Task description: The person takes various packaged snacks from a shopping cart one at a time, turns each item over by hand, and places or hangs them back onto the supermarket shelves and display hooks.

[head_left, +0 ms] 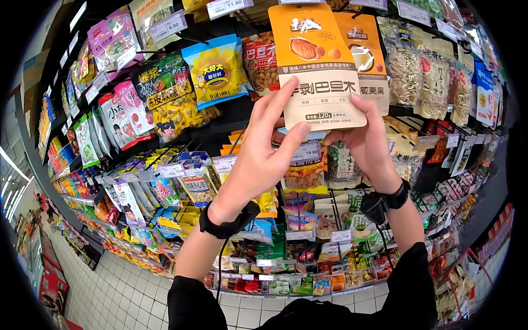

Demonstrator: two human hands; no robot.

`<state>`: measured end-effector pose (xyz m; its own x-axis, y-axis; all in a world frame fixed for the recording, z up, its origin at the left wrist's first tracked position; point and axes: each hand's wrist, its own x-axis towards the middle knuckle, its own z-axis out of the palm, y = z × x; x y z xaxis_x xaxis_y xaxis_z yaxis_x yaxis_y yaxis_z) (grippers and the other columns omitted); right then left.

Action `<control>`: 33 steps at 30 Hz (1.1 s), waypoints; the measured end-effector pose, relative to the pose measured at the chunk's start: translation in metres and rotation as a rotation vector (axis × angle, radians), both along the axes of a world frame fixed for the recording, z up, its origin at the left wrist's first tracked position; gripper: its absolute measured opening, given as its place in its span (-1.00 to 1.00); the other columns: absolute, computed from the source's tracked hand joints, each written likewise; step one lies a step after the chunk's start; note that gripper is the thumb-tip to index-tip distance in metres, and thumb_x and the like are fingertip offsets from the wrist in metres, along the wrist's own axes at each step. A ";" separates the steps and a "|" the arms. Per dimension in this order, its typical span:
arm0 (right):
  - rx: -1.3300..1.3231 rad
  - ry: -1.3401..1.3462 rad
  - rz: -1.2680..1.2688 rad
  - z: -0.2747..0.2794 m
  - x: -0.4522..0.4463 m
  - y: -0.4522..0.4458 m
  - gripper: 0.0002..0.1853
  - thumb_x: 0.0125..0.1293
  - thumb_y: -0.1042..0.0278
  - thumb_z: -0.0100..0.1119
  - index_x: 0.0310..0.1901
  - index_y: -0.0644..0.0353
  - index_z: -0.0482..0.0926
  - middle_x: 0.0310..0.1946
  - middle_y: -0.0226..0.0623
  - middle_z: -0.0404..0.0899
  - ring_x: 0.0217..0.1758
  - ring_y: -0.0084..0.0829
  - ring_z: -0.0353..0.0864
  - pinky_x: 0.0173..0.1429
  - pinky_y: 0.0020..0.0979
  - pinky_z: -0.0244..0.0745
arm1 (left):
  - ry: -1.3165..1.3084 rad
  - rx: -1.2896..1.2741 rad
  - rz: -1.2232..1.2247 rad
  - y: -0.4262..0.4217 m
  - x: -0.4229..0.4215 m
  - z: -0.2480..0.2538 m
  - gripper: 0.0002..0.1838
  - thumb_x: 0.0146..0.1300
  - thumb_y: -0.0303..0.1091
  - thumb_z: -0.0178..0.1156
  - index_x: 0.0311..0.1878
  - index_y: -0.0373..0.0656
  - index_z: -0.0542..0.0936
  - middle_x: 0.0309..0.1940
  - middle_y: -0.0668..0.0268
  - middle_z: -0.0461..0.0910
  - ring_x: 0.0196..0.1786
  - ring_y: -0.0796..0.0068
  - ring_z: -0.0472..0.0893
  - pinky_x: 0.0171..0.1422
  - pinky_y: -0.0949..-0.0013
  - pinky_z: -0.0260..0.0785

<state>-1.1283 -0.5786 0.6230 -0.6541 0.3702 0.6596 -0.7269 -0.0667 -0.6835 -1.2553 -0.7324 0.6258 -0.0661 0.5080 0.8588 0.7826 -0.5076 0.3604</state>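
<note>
An orange and cream bag of almonds [313, 60] hangs upright at the top centre of the head view, facing me. My right hand [369, 140] grips its lower right corner, thumb on the front and the other fingers mostly hidden behind. At the lower left edge, my left hand [256, 146] is closed on the same bag, a finger and thumb lying over its front. Right behind it hangs a similar orange bag [366, 52], partly covered. A red nut bag [260, 58] is just left of the held one.
Hooks of snack bags fill the curved shelf, among them a blue and yellow sunflower-seed bag [217, 71] and clear nut bags [401, 71]. Price tags [168, 26] stick out on the hooks. Lower rows hold more packets, above a white tiled floor [126, 294].
</note>
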 end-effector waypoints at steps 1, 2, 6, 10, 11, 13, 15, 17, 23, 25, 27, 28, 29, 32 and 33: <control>0.000 0.001 0.003 0.000 -0.001 0.002 -0.51 0.42 0.09 -0.11 0.25 0.22 0.29 0.00 -0.21 0.57 -0.05 -0.41 0.65 -0.26 -0.30 0.67 | 0.001 0.000 0.003 0.001 0.000 0.000 -0.38 0.37 -0.30 0.16 0.46 -0.08 0.23 0.24 0.10 0.27 0.14 0.40 0.44 0.05 0.42 0.44; -0.001 0.001 0.005 0.000 -0.001 0.003 -0.51 0.41 0.08 -0.11 0.24 0.22 0.29 0.00 -0.21 0.57 -0.05 -0.41 0.65 -0.26 -0.30 0.67 | 0.002 -0.020 -0.012 0.001 0.000 0.001 -0.38 0.40 -0.35 0.12 0.48 -0.13 0.18 0.27 0.17 0.24 0.13 0.45 0.46 0.08 0.42 0.41; 0.016 0.002 0.002 0.002 0.001 0.011 -0.51 0.41 0.08 -0.11 0.23 0.22 0.30 -0.02 -0.21 0.58 -0.06 -0.42 0.65 -0.27 -0.31 0.67 | 0.054 -0.058 0.002 0.007 0.000 0.005 -0.39 0.43 -0.40 0.08 0.49 -0.17 0.14 0.30 0.24 0.20 0.13 0.49 0.47 0.13 0.43 0.38; 0.021 0.006 -0.001 0.003 0.001 0.014 -0.52 0.41 0.07 -0.11 0.22 0.22 0.31 -0.02 -0.21 0.58 -0.06 -0.42 0.65 -0.27 -0.31 0.68 | 0.053 -0.021 -0.018 0.016 -0.003 0.002 -0.39 0.43 -0.40 0.08 0.49 -0.17 0.14 0.30 0.23 0.21 0.14 0.49 0.47 0.13 0.42 0.38; 0.035 0.007 -0.005 0.003 0.001 0.014 -0.52 0.41 0.07 -0.11 0.22 0.22 0.31 -0.02 -0.21 0.58 -0.06 -0.42 0.65 -0.27 -0.31 0.68 | 0.045 0.026 -0.037 0.019 -0.006 0.000 -0.38 0.39 -0.37 0.12 0.48 -0.13 0.18 0.26 0.17 0.24 0.11 0.45 0.47 0.07 0.43 0.41; 0.048 0.007 -0.011 0.004 0.001 0.016 -0.52 0.41 0.07 -0.11 0.22 0.23 0.30 -0.02 -0.21 0.58 -0.07 -0.42 0.65 -0.28 -0.31 0.67 | 0.036 0.073 -0.059 0.023 -0.007 -0.001 -0.37 0.36 -0.33 0.16 0.46 -0.09 0.22 0.23 0.12 0.27 0.08 0.41 0.47 0.02 0.43 0.44; 0.047 0.004 -0.003 0.006 0.000 0.018 -0.53 0.42 0.07 -0.10 0.20 0.24 0.32 -0.04 -0.21 0.58 -0.07 -0.42 0.65 -0.28 -0.31 0.68 | 0.027 0.066 -0.053 0.022 -0.006 0.002 -0.37 0.36 -0.34 0.17 0.46 -0.11 0.23 0.23 0.13 0.28 0.05 0.43 0.49 0.00 0.44 0.45; 0.062 0.005 -0.010 0.008 0.002 0.017 -0.53 0.42 0.06 -0.10 0.18 0.24 0.34 -0.04 -0.21 0.58 -0.07 -0.42 0.65 -0.28 -0.31 0.68 | -0.003 0.059 -0.067 0.021 -0.003 0.003 -0.37 0.36 -0.34 0.17 0.45 -0.11 0.23 0.23 0.13 0.28 0.04 0.44 0.50 -0.01 0.45 0.45; 0.048 -0.013 -0.015 0.011 0.002 0.017 -0.56 0.41 0.06 -0.08 0.11 0.26 0.39 -0.06 -0.21 0.59 -0.08 -0.41 0.65 -0.29 -0.30 0.67 | -0.051 0.066 -0.089 0.022 -0.003 0.002 -0.37 0.35 -0.37 0.18 0.45 -0.14 0.23 0.22 0.14 0.29 0.01 0.48 0.51 -0.02 0.46 0.46; 0.049 -0.014 -0.009 0.012 0.003 0.017 -0.56 0.41 0.06 -0.07 0.09 0.26 0.40 -0.07 -0.21 0.60 -0.08 -0.41 0.65 -0.29 -0.30 0.67 | -0.055 0.069 -0.090 0.022 -0.002 0.004 -0.37 0.35 -0.37 0.18 0.45 -0.14 0.23 0.22 0.14 0.30 0.01 0.48 0.51 -0.02 0.46 0.46; 0.026 -0.027 -0.014 0.013 0.004 0.018 -0.56 0.39 0.05 -0.04 0.08 0.27 0.42 -0.10 -0.20 0.61 -0.09 -0.42 0.65 -0.30 -0.30 0.67 | -0.053 0.051 -0.079 0.021 -0.002 0.005 -0.38 0.35 -0.37 0.19 0.44 -0.15 0.24 0.22 0.13 0.31 0.02 0.48 0.51 -0.03 0.46 0.46; 0.023 -0.029 -0.013 0.013 0.005 0.017 -0.56 0.39 0.05 -0.04 0.08 0.27 0.42 -0.10 -0.20 0.61 -0.09 -0.42 0.65 -0.30 -0.30 0.67 | -0.055 0.049 -0.078 0.020 -0.001 0.006 -0.38 0.35 -0.37 0.19 0.44 -0.15 0.24 0.22 0.13 0.31 0.02 0.48 0.51 -0.03 0.46 0.46; 0.025 -0.024 -0.017 0.014 0.005 0.015 -0.56 0.39 0.04 -0.03 0.07 0.28 0.42 -0.10 -0.19 0.62 -0.10 -0.42 0.65 -0.30 -0.30 0.67 | -0.057 0.052 -0.071 0.019 0.001 0.006 -0.38 0.34 -0.37 0.19 0.44 -0.15 0.25 0.22 0.13 0.31 0.01 0.48 0.52 -0.03 0.46 0.46; 0.028 -0.027 -0.021 0.015 0.006 0.015 -0.55 0.38 0.03 -0.02 0.06 0.28 0.43 -0.11 -0.19 0.62 -0.11 -0.41 0.65 -0.29 -0.30 0.66 | -0.060 0.055 -0.057 0.019 0.001 0.005 -0.38 0.34 -0.37 0.19 0.44 -0.15 0.25 0.21 0.13 0.32 0.00 0.48 0.53 -0.04 0.47 0.47; 0.029 -0.033 -0.021 0.014 0.006 0.015 -0.55 0.37 0.03 -0.01 0.05 0.29 0.43 -0.11 -0.19 0.62 -0.11 -0.41 0.65 -0.29 -0.30 0.66 | -0.060 0.057 -0.052 0.019 0.001 0.005 -0.38 0.34 -0.37 0.18 0.44 -0.14 0.25 0.21 0.13 0.33 -0.01 0.48 0.53 -0.05 0.47 0.47</control>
<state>-1.1219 -0.5636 0.6375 -0.6681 0.3650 0.6484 -0.7049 -0.0315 -0.7086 -1.2542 -0.7138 0.6307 -0.0931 0.4627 0.8816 0.7328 -0.5676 0.3752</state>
